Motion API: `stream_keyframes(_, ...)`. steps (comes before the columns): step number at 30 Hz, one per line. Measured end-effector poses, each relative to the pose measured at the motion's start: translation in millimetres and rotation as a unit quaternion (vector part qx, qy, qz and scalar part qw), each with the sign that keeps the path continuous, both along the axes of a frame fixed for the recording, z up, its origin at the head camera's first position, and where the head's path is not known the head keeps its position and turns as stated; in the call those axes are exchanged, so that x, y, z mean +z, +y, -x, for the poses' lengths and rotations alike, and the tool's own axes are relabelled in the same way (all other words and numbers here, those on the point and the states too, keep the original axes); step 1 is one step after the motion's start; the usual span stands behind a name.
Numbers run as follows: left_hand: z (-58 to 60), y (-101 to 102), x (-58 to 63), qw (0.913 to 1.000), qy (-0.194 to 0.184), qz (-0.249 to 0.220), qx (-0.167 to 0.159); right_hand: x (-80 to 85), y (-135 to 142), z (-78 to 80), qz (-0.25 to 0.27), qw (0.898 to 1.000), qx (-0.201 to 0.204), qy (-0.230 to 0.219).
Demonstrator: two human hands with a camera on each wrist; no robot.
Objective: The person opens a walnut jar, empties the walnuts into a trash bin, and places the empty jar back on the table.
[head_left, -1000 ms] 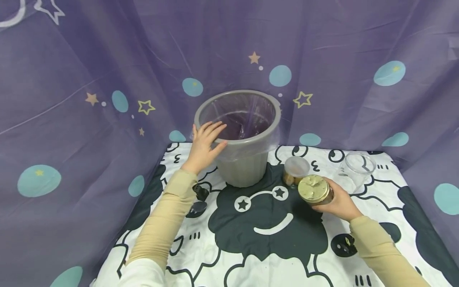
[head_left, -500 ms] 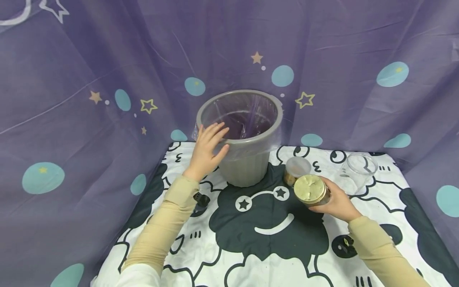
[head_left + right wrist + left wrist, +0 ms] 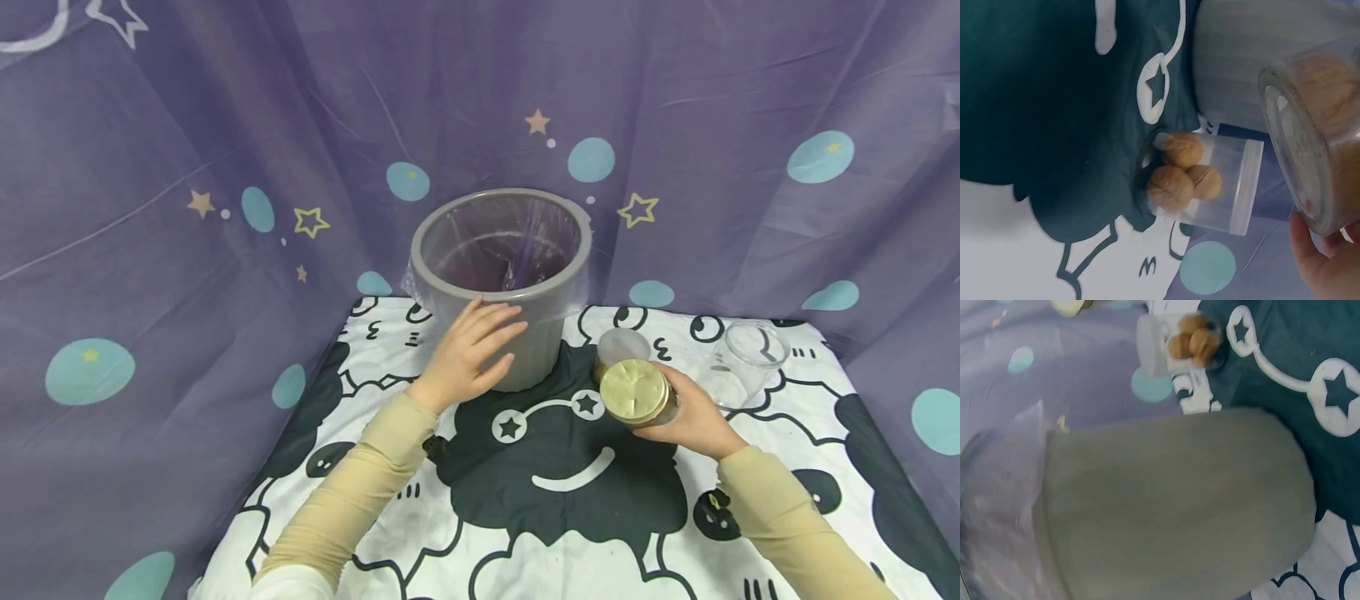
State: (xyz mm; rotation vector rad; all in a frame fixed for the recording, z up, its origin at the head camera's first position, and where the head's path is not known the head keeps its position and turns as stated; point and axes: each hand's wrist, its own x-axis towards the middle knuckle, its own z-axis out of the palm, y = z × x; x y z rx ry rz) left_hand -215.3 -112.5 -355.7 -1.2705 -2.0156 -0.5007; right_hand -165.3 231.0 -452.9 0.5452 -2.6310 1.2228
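Observation:
My right hand (image 3: 696, 414) grips a clear jar with a gold lid (image 3: 635, 392), its fingers curled round the side. Brown contents show through its wall in the right wrist view. My left hand (image 3: 474, 357) is held with fingers spread, in front of the grey trash can (image 3: 542, 354), overlapping its lower side in the head view. A thin clear bag lines the can and folds over its rim. Just behind the gold-lidded jar stands a small clear jar with a whitish lid (image 3: 1244, 187), partly hidden in the head view. Several walnuts (image 3: 1171, 189) lie inside it.
At the right back stands a clear jar (image 3: 752, 360) without a lid. A black-and-white cartoon cloth (image 3: 570, 517) covers the table. Purple curtain (image 3: 480, 92) with stars and blue ovals hangs close behind and at both sides.
My left hand has come off the trash can's rim, down and to the right. The right hand has shifted a little left with the gold-lidded jar, which now covers more of the walnut jar.

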Motion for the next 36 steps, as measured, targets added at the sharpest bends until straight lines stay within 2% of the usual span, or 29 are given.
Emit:
stream_keyframes(5, -9.2, 13.5, -9.6, 0.9985, 0.013, 0.044, -0.030, 3.3, -8.0, 1.3, -0.012, 1.000, -0.001, 0.007)
stream_keyframes(10, -12.7, 26.8, -22.3, 0.9965, -0.007, 0.068, -0.048, 7.2, -19.4, 2.3, 0.005, 1.000, 0.014, 0.009)
stream_keyframes(13, -14.1, 35.0, -30.0, 0.9949, -0.026, 0.086, -0.046, 8.7, -26.7, 3.2, 0.019, 0.999, 0.026, 0.008)
stream_keyframes(19, -19.6, 48.1, -38.0, 0.9876, -0.084, 0.133, -0.005, 8.9, -39.0, 5.2, 0.038, 0.998, 0.055, 0.001)
stream_keyframes(23, -21.2, 54.8, -38.8, 0.9808, -0.104, 0.164, 0.022, 9.3, -46.7, 4.9, 0.037, 0.997, 0.068, -0.007)
stream_keyframes(29, -20.2, 61.1, -42.5, 0.9737, -0.124, 0.188, 0.034, 8.4, -55.5, 4.6, 0.021, 0.996, 0.083, -0.006)
stream_keyframes(36, -20.4, 64.9, -54.3, 0.9660, -0.144, 0.210, 0.047, 3.8, -65.5, 1.1, 0.007, 0.997, 0.077, -0.010)
